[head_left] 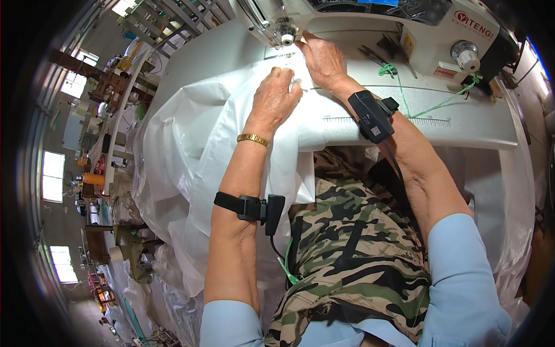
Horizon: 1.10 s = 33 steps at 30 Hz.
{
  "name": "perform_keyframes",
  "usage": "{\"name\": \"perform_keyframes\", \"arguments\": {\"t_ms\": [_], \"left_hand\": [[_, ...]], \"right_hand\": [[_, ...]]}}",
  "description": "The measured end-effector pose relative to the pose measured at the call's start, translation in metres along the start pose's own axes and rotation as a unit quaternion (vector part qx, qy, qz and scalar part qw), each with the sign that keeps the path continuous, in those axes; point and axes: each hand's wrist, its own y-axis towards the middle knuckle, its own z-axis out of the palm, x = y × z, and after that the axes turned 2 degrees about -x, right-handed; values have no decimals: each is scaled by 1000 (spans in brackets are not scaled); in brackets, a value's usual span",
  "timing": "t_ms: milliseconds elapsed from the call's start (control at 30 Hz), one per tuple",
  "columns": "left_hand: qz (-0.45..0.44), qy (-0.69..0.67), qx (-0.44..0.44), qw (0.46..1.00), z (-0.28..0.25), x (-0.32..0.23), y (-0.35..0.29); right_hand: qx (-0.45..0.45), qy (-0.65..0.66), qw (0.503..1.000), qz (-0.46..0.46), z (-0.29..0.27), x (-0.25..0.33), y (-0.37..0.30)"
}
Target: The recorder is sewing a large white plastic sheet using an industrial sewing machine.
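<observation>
Both hands [300, 81] apparently flat on white fabric [196, 133]

Both hands [300, 78] flat on white fabric [196, 133], by sewing machine [370, 23] needle

The white fabric [196, 144] under my hands is a thin, slightly glossy woven sheet, crumpled into broad folds. Its leading edge lies flat on the table, right at the foot of the sewing machine's needle, where my left hand [276, 99] presses down on it with fingers curled and my right hand [324, 58] lies flat on it just beside the needle. From there it spreads to my left in a large bunched mass, spills over the near edge of the table and hangs down past my lap.
</observation>
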Motion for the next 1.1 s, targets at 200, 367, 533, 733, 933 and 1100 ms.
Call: {"name": "perform_keyframes", "arguments": {"t_ms": [200,367,533,733,933,1100], "left_hand": [[16,7,8,1000,1,-8,-12],[25,-46,8,999,-5,-4,-15],[0,1,32,999,-4,0,-1],[14,-15,12,1000,-1,6,2],[-5,-62,16,998,0,7,6],[-48,-125,-5,991,-8,4,-43]], "right_hand": [[-27,-26,999,-10,3,-7,1],[33,-33,999,17,7,-4,2],[45,-14,999,25,5,-11,1],[59,-2,998,30,0,1,-2],[112,16,992,53,-7,-4,2],[158,127,977,-66,-26,-13,-40]]}}
